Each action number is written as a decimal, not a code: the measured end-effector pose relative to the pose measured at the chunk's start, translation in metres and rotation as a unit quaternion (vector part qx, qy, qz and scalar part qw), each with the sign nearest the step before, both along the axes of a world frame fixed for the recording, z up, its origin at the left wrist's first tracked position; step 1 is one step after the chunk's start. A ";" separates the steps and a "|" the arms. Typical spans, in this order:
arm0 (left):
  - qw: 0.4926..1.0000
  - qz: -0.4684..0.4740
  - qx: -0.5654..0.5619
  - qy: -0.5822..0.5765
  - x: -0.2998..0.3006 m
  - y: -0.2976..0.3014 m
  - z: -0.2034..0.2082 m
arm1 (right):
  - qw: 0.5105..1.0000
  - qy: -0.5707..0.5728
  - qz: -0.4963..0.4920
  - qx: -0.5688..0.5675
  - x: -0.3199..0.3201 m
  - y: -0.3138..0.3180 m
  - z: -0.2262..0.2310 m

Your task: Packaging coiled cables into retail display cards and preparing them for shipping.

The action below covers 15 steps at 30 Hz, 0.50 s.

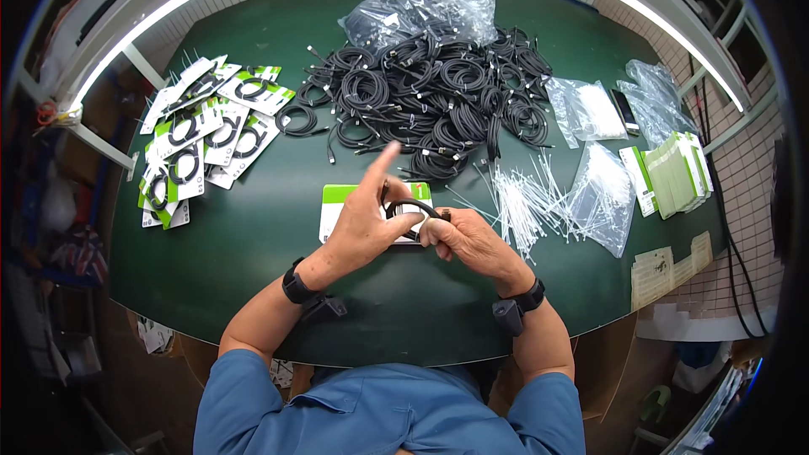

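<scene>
A coiled black cable point(414, 203) is between my two hands, above a green-and-white card point(337, 195) on the table. My right hand point(472, 240) pinches the coil near its right side, where a dark connector end pokes out by the fingers. My left hand point(361, 217) has its index finger stretched up and away, while its thumb and lower fingers hold the coil's left side. Part of the coil is hidden by the left fingers. Both hands cover much of the card.
Beyond my hands lies a big heap of coiled black cables point(438, 93) under a clear plastic bag point(421, 8). Carded cables point(185, 131) are piled at left. White cable ties point(522, 206), plastic bags point(602, 194) and stacked green-and-white cards point(674, 173) lie at right on the green table point(253, 261).
</scene>
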<state>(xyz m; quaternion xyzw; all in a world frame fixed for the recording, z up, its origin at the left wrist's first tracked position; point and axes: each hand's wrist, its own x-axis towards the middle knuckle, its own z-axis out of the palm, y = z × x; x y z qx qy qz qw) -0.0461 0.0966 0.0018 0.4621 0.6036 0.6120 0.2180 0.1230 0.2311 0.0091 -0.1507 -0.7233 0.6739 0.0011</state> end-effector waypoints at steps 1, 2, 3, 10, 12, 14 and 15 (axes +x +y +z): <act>1.000 -0.003 0.006 0.004 0.001 0.001 0.009 | 1.000 0.017 -0.016 -0.014 0.002 0.003 -0.001; 0.989 0.070 0.043 0.119 0.002 -0.001 0.020 | 0.998 0.035 -0.032 -0.028 0.003 0.007 -0.002; 0.960 0.140 0.082 0.230 0.003 -0.004 0.035 | 0.996 0.053 -0.050 -0.041 0.006 0.009 -0.002; 0.942 -0.032 0.008 0.333 0.046 -0.024 0.018 | 0.986 0.089 -0.070 -0.123 0.006 -0.004 0.005; 0.943 -0.027 0.022 0.331 0.054 -0.017 0.015 | 0.982 0.093 -0.077 -0.143 0.006 -0.004 0.005; 0.947 -0.013 0.042 0.319 0.055 -0.014 0.011 | 0.982 0.080 -0.077 -0.153 0.002 -0.004 0.003; 0.945 -0.019 0.040 0.323 0.053 -0.014 0.009 | 0.981 0.073 -0.077 -0.160 0.001 -0.005 0.002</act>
